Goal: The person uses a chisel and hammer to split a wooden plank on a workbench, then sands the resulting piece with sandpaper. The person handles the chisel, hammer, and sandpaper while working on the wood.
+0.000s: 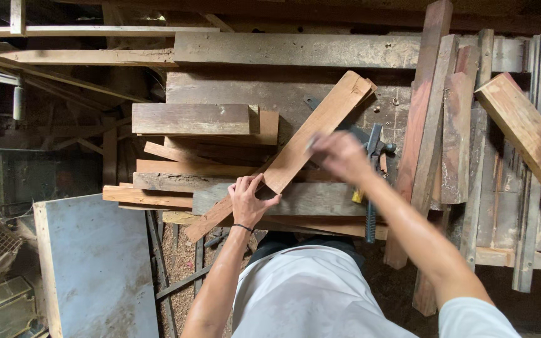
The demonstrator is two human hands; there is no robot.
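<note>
dim even light, dark corners, right hand [339, 155] motion-blurred.
</note>
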